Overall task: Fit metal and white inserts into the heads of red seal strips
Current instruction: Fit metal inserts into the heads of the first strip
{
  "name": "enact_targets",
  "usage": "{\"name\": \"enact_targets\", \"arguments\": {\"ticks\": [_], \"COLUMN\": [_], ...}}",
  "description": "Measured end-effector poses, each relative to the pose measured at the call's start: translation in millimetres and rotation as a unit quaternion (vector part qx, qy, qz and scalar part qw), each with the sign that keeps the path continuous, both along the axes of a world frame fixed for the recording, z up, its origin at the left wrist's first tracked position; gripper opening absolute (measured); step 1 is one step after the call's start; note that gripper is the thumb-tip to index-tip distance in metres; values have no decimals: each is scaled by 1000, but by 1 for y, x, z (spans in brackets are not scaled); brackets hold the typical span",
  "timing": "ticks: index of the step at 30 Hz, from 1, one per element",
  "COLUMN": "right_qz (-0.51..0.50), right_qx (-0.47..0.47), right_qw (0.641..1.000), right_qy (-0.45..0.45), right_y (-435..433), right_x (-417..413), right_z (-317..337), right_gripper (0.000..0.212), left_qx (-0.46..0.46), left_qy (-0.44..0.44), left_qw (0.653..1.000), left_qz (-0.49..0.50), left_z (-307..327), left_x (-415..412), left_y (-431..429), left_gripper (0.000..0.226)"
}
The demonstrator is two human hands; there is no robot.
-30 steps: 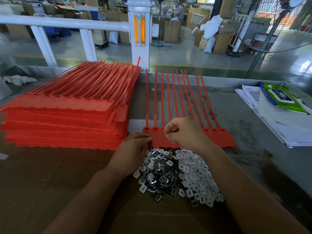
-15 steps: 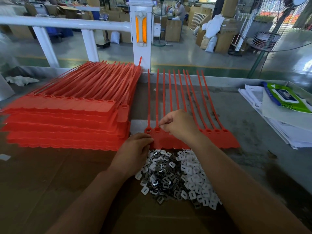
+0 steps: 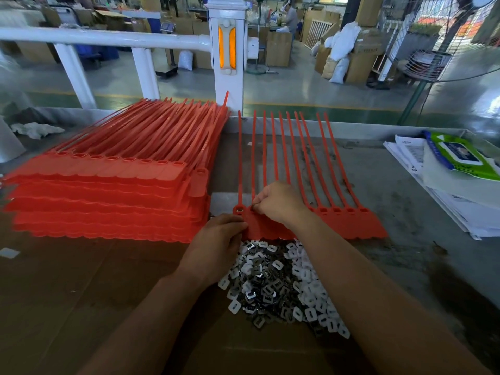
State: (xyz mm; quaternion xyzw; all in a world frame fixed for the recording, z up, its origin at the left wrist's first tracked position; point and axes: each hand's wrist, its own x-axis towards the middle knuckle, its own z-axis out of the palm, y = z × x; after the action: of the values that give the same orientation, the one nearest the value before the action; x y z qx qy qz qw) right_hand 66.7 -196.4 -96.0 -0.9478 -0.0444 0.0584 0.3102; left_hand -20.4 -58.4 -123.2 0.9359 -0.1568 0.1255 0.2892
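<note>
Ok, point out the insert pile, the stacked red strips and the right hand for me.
insert pile [image 3: 278,282], head view, middle of the heap.
stacked red strips [image 3: 108,201], head view, the layered tag ends.
right hand [image 3: 281,204], head view, back of the hand.

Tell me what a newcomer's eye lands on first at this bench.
A tall stack of red seal strips fills the left of the table, beside a single row of strips fanned out at centre. In front of that row lies a pile of metal and white inserts, and both hands meet at the row's left end: the left hand holds its near edge, the right hand works at one head.
</note>
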Motion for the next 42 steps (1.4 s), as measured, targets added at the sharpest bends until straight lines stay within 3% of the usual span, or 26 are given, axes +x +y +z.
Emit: {"name": "enact_targets", "arguments": {"ticks": [5,22,35,39,42], "right_qz": [0,-18,83,121,125], "right_qx": [-31,20,-6,-72,-68], "right_qw": [999,1000,993,984,984], "right_qy": [16,6,-79,-105,-110], "right_y": [2,1,-11,-9,-11], "right_x": [5,-2,-14,-18,-20], "right_z": [0,5,2,0,0], "right_gripper": [16,17,21,23,27], "left_qx": [2,-2,1,2,1], "left_qy": [0,4,5,4,4], "left_qw": [1000,1000,1000,1000,1000], "left_qz": [1,0,-1,-2,-2], "left_z": [0,-2,-1,0,0], "left_x": [0,1,1,1,1], "left_y": [0,0,0,0,0], "left_gripper": [31,31,32,31,31]}}
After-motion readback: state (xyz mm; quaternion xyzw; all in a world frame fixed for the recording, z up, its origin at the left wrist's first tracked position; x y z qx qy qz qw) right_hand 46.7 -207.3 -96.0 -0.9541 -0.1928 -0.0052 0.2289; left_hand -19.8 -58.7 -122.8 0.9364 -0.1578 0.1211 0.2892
